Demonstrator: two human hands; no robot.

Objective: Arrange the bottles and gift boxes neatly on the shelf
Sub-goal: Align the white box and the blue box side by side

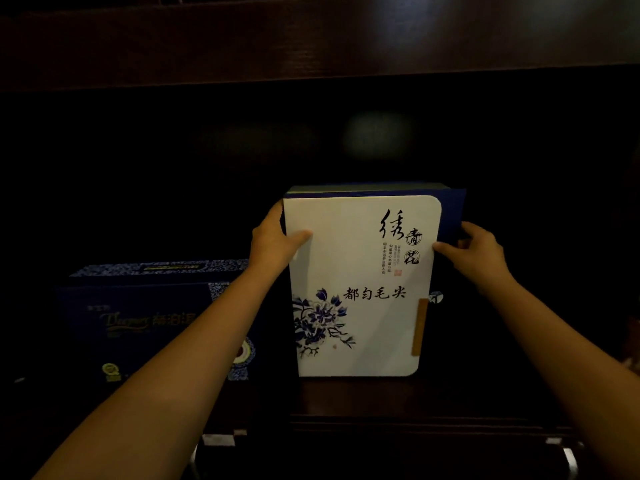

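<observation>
A white gift box (pixel 360 320) with a blue flower print and black calligraphy stands upright on the dark wooden shelf (pixel 346 396), its blue sides showing at the top and right. My left hand (pixel 273 242) grips its upper left edge, thumb on the front face. On the upper right edge is my right hand (pixel 476 251), thumb on the front. To the left stands a dark blue gift box (pixel 145 317) with gold lettering, partly hidden behind my left forearm. No bottles are visible.
The shelf compartment is very dark behind and to the right of the white box. A dark wooden board (pixel 311 39) spans overhead. Metal fittings (pixel 218 439) glint below the shelf's front edge.
</observation>
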